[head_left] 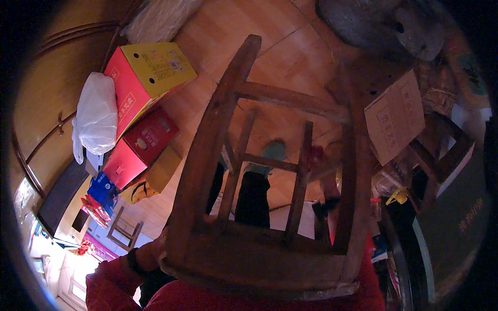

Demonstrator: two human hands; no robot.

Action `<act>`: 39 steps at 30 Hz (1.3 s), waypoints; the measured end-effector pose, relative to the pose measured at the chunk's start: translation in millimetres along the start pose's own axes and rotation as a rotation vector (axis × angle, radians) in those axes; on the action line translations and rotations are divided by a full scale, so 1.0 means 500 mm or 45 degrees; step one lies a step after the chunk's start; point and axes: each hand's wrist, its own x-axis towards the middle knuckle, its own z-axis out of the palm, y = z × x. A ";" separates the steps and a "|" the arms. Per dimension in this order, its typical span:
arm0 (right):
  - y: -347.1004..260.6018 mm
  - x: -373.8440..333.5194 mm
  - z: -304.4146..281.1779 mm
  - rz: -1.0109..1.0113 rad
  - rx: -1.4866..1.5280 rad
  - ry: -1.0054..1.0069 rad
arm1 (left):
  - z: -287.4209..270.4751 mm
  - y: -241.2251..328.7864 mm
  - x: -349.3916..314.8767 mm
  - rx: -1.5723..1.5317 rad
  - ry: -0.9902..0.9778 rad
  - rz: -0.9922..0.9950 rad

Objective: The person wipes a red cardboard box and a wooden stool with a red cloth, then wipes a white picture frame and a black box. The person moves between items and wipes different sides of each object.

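Observation:
A dark wooden stool (pixel 259 259) is raised close in front of my red-clothed body. Its seat end lies nearest to me, and its legs and crossbars point away. My left hand (pixel 151 252), with a dark band at the wrist, holds the stool at its near left corner; the fingers are mostly hidden behind the wood. What looks like my right hand (pixel 329 179) shows dimly beyond the stool frame by the right legs, a dark band below it. Its fingers are too dark to make out. Through the frame appear my dark trouser leg (pixel 253 199) and a green slipper (pixel 274 151).
At left, red and yellow cartons (pixel 155 70) stand beside a white plastic bag (pixel 97 114) and a wooden cabinet (pixel 46 109). To the right are a brown cardboard box (pixel 397 119) and another wooden stool (pixel 438 160). A large grey bundle (pixel 384 26) lies at the far right.

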 end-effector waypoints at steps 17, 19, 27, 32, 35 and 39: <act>0.021 -0.296 -0.009 0.246 -0.134 -0.418 | 0.001 0.010 -0.015 -0.016 -0.153 -0.020; 0.014 -0.347 -0.014 0.295 -0.127 -0.591 | -0.007 0.003 -0.023 -0.041 -0.172 0.015; -0.036 -0.329 -0.010 0.406 0.061 -0.784 | -0.068 -0.056 -0.024 0.065 -0.192 0.144; -0.062 -0.236 0.052 -0.331 -0.835 -0.097 | -0.083 -0.085 -0.014 0.498 -0.237 0.492; -0.101 -0.232 0.064 -0.541 -1.035 -0.292 | -0.081 -0.087 -0.004 0.692 -0.248 0.645; -0.149 -0.275 0.048 0.134 -0.321 -0.881 | -0.082 -0.082 -0.003 0.204 -0.235 0.280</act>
